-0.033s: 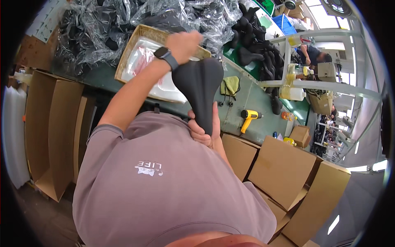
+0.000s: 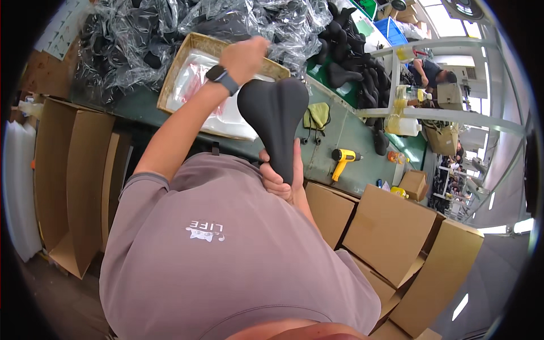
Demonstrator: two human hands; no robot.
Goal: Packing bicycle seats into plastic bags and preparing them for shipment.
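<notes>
A black bicycle saddle [image 2: 275, 116] is held upright in front of my chest, its wide end up and its narrow nose down. My right hand [image 2: 280, 178] is wrapped round the nose from below, thumb on the right side. My left hand [image 2: 243, 59], with a dark watch on the wrist, is raised beside the saddle's wide end, above a shallow cardboard tray [image 2: 167, 90]. Its fingers look curled, and what they may hold is hidden. Clear plastic bags [image 2: 226, 122] with some red print lie in the tray.
Plastic-wrapped black saddles [image 2: 130, 51] are heaped behind the tray. More bare saddles [image 2: 345, 76] lie at the far right. A yellow heat gun [image 2: 343, 161] and a green cloth [image 2: 317, 116] rest on the green table [image 2: 326, 153]. Cardboard boxes [image 2: 388, 226] stand on both sides.
My left hand has shifted slightly left, away from the saddle's top edge. The saddle and my right hand have hardly moved.
</notes>
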